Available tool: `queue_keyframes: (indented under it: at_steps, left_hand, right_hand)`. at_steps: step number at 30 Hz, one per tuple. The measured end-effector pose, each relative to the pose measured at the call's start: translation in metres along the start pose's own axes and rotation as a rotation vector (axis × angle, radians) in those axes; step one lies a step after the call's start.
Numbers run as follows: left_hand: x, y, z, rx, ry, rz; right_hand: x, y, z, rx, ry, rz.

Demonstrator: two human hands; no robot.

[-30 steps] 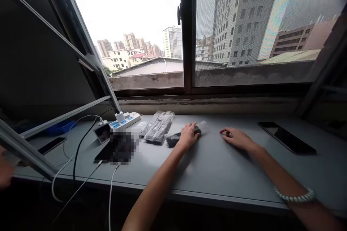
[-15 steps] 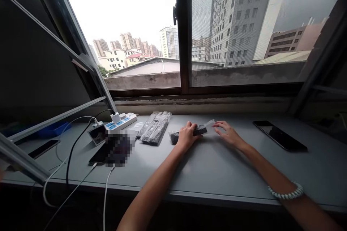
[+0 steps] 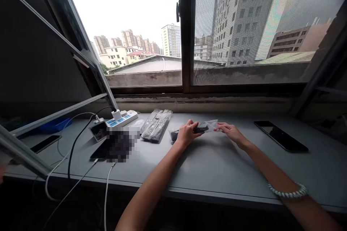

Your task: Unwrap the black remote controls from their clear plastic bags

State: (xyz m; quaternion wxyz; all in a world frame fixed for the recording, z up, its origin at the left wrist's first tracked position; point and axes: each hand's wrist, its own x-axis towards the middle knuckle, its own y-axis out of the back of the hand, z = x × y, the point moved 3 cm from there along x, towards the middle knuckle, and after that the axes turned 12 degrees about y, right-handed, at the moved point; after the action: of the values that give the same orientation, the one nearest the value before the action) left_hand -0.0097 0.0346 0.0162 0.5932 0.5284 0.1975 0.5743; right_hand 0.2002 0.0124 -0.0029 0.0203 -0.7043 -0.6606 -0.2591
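The left grip (image 3: 185, 133) is closing around the middle of a plastic bag (image 3: 212, 125), its fingers bending over the top and its thumb pressing along the near side. The right grip (image 3: 227, 130) is pinching the clear, loose end of that bag at its 3 o'clock. Inside the bag a dark object (image 3: 201, 127) is showing between the two hands, and more of it is peeking out at the 9 o'clock side of the left one. Counting from the bag, with 12 o'clock pointing to the window, it is resting on the pale bench (image 3: 211, 173).

On the right wrist, at 4 o'clock, a beaded bracelet (image 3: 291, 194) is circling. Well apart at 3 o'clock, a large black phone (image 3: 282, 137) is lying flat, slanting. Near at 9 o'clock, dark packets (image 3: 156, 126) in clear wrapping are lying side by side. Beyond them, between 9 and 10, a power strip (image 3: 114, 123) is holding white plugs, and a small boxy device (image 3: 98, 131) is leaning at 9. Slightly lower, a dark flat device (image 3: 99, 152) is lying partly behind a pixelated patch, with white cables (image 3: 107, 191) trailing over the bench edge at 8. Farther out, a blue tray (image 3: 55, 126) is sitting behind a metal frame (image 3: 104, 79). At 12 o'clock the window (image 3: 187, 50) is standing over everything.
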Motion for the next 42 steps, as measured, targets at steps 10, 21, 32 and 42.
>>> queue_keyframes:
  at_steps: [10, 21, 32, 42]
  left_hand:
    - [-0.005, 0.001, 0.01, 0.032, -0.245, 0.03]
    - [-0.004, -0.007, 0.004, 0.12, -0.306, 0.105]
    - [0.006, 0.022, -0.011, 0.167, -0.237, 0.248]
    - [0.008, 0.018, -0.027, 0.129, -0.069, 0.09]
  right_hand:
    - [-0.004, -0.006, -0.005, 0.047, -0.005, -0.084]
    - [-0.011, -0.013, -0.024, -0.028, -0.016, -0.172]
    - [0.001, 0.004, -0.024, 0.022, 0.128, 0.154]
    - [0.004, 0.023, 0.007, 0.389, -0.149, 0.471]
